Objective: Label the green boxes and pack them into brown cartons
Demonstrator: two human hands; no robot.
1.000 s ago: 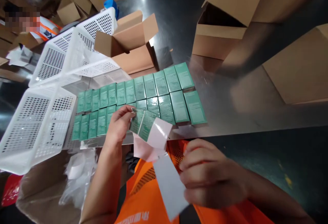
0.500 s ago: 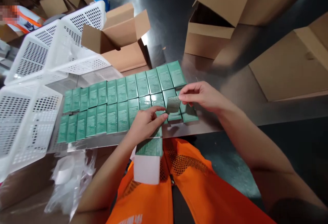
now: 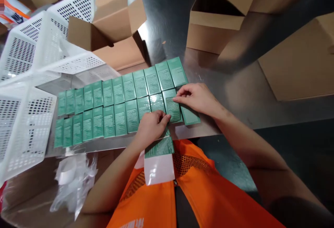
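Two rows of green boxes [image 3: 118, 90] stand side by side along the table edge. A thin see-through label [image 3: 173, 112] lies over one box near the right end of the front row. My right hand [image 3: 195, 97] is closed, thumb and finger pinched at the label's upper right corner. My left hand [image 3: 153, 123] is closed too, its fingertips together at the label's lower left edge. Below my left wrist, a green and white piece [image 3: 159, 169] rests against my orange vest; its upper end is hidden under the hand.
White perforated baskets [image 3: 26, 56] stand on the left, with an open carton [image 3: 120, 56] behind the boxes. Another open carton [image 3: 208, 35] is at the back, and a large carton [image 3: 300, 64] lies on the right. Clear plastic wrap [image 3: 74, 182] hangs below the table edge at left.
The label, raised between my hands before, has come down onto the box. My right hand moved slightly left with it, and my left fingers drew closer together. The view shifted a little.
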